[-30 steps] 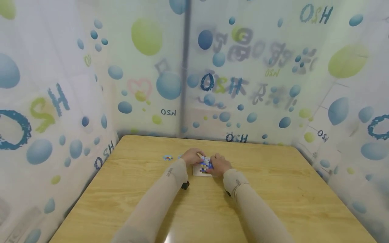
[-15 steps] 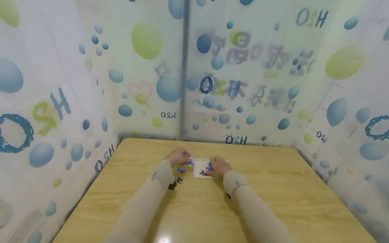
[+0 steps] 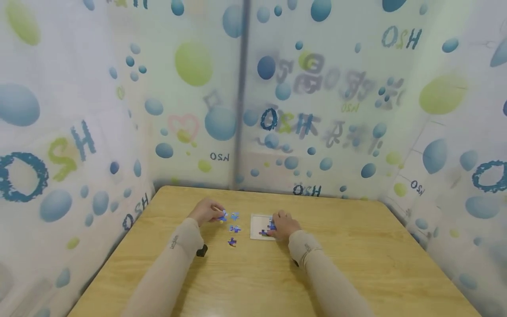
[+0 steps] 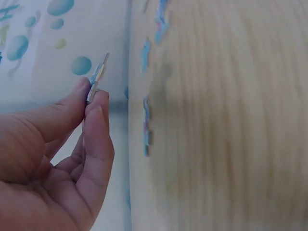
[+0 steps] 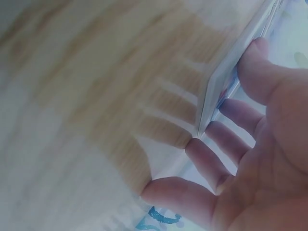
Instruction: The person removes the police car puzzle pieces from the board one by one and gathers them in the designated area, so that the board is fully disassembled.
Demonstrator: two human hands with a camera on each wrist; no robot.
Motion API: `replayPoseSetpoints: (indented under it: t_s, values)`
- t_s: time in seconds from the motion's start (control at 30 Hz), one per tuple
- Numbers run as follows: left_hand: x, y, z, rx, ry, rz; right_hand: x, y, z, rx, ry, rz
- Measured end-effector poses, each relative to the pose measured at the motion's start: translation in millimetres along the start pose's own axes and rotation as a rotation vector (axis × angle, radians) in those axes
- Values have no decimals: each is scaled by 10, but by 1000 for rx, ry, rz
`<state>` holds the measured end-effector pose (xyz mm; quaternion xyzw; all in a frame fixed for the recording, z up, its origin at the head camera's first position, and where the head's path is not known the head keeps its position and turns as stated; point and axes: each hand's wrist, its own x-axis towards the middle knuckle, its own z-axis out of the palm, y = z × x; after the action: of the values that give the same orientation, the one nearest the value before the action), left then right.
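Note:
My left hand (image 3: 207, 212) pinches a jigsaw piece (image 4: 97, 77) between thumb and fingertips; in the left wrist view the piece stands nearly edge-on. Just right of that hand, loose blue jigsaw pieces (image 3: 235, 229) lie on the table in a rough column. My right hand (image 3: 286, 225) rests over the right side of a shallow white puzzle tray (image 3: 258, 222). In the right wrist view, the thumb and index finger touch the tray while the outer fingertips reach the tabletop. Blue pieces (image 3: 263, 232) sit along the tray's near and right sides, partly hidden by this hand.
Both hands work toward the far side of a pale wooden table (image 3: 253, 277). Beyond its back edge hangs a white curtain (image 3: 190, 167) printed with blue and green dots, which also runs along both sides. A dark wrist device (image 3: 202, 251) shows under the left cuff.
My left hand has moved left, from over the tray to beyond the loose pieces, uncovering the tray's bare left part. The right hand has stayed on the tray. The head view has tilted up slightly.

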<state>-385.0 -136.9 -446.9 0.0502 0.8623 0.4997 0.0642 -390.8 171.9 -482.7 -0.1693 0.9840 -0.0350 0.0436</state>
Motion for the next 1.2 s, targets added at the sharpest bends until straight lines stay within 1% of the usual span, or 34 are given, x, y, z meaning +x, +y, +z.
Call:
replayPoseSetpoints:
  t_s: [0.1, 0.2, 0.27, 0.33, 0.4, 0.47, 0.57, 0.63, 0.7, 0.83, 0.93, 1.03, 1.2]
  values:
    - [-55, -73, -21, 55, 8, -17, -12, -19, 18, 11, 9, 8]
    - [-85, -131, -10, 96, 14, -28, -32, -41, 2, 12, -2, 13]
    - [-87, -159, 14, 126, 21, -31, -47, -45, -13, 18, -10, 13]
    - [-83, -179, 40, 154, 44, -29, -54, -46, -17, 14, -12, 9]
    - [-95, -156, 64, 221, 76, -13, -50, -43, -16, 12, -7, 6]
    - [-108, -128, 84, 293, 105, -14, -47, -40, -12, 8, -4, 1]
    - [-120, -76, 121, 413, 132, -51, -50, -43, -17, 9, -9, -5]
    - [-117, -51, 136, 479, 147, -84, -57, -49, -20, 0, -3, -4]
    - [-109, -23, 147, 542, 158, -103, -56, -58, -18, -13, 8, 4]
    - [-84, -14, 174, 665, 184, -94, -47, -78, 31, -30, 15, 18]
    - [-82, -40, 176, 745, 181, -77, -40, -94, 76, -22, -1, 16]
    - [-86, -58, 173, 767, 162, -68, -38, -91, 85, -19, -2, 18]
    - [-111, -69, 193, 719, 146, -66, -56, -58, 14, -37, 4, 15]
